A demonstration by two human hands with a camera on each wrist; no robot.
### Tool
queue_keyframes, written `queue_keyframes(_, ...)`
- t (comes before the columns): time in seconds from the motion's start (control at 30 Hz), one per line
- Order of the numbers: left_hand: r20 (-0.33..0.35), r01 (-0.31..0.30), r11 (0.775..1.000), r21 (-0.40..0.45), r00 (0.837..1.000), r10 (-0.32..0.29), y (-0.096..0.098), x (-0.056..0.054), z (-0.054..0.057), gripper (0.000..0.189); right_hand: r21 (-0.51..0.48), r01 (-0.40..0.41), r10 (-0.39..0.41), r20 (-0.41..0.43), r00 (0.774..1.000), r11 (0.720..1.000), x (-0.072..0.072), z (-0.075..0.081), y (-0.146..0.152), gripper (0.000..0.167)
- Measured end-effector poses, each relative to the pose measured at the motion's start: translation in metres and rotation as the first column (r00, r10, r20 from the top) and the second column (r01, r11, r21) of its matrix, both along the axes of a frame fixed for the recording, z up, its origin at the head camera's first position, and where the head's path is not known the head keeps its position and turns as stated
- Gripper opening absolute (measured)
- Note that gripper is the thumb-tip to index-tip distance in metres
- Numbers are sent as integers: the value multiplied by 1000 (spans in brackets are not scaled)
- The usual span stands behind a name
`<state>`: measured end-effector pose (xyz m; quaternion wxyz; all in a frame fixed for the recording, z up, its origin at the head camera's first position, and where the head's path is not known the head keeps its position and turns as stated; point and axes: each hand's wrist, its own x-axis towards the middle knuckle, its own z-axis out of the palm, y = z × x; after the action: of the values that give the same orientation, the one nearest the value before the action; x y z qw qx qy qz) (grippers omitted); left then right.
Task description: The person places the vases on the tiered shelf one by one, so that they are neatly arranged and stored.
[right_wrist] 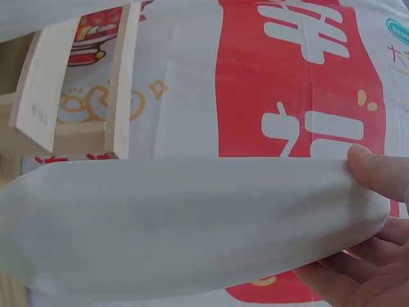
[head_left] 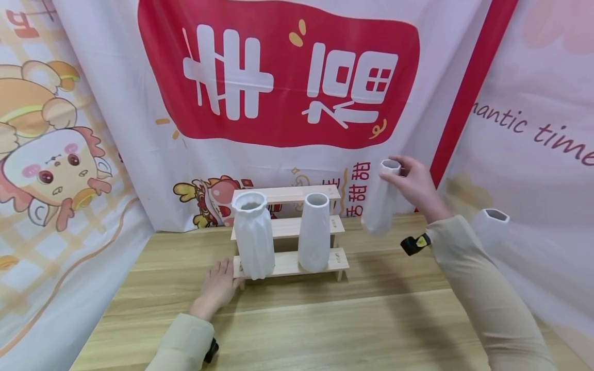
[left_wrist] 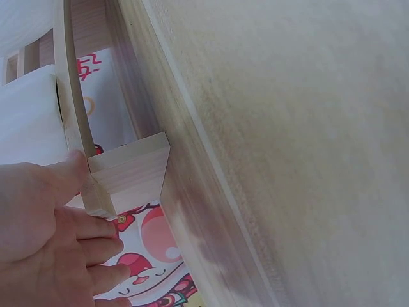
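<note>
My right hand (head_left: 415, 180) grips a tall white vase (head_left: 381, 203) by its neck, thumb and fingers round the angular rim. The vase hangs upright right of a three-step wooden rack (head_left: 287, 195). In the right wrist view its smooth body (right_wrist: 192, 224) spans the frame. My left hand (head_left: 216, 284) rests at the left end of the rack's lowest step, the thumb (left_wrist: 67, 176) touching the board's edge and the other fingers loosely extended beside it. On that step stand a fluted white vase (head_left: 255, 237) with a wavy rim and a smooth tapered white vase (head_left: 315, 234).
Another white vase (head_left: 489, 226) with an angular opening stands at the right, partly hidden behind my right sleeve. The rack stands on a wood-grain table (head_left: 325, 330), close to a printed cloth backdrop (head_left: 278, 134). More printed cloth (head_left: 533, 170) hangs along both sides.
</note>
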<state>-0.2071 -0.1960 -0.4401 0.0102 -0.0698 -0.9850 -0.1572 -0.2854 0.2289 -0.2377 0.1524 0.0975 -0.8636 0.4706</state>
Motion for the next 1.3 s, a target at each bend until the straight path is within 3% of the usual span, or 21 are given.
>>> queue_keyframes(0.47, -6, -1, 1000, -19, 1000, 1, -1, -2, -1, 62, 4, -35, 36, -47, 998, 999, -14, 11, -31, 52)
queue_keyframes(1.3, 13, -3, 1000, -29, 1000, 3, 0, -1, -1, 62, -53, -144, 144, -17, 989, 988, -22, 22, -85, 52)
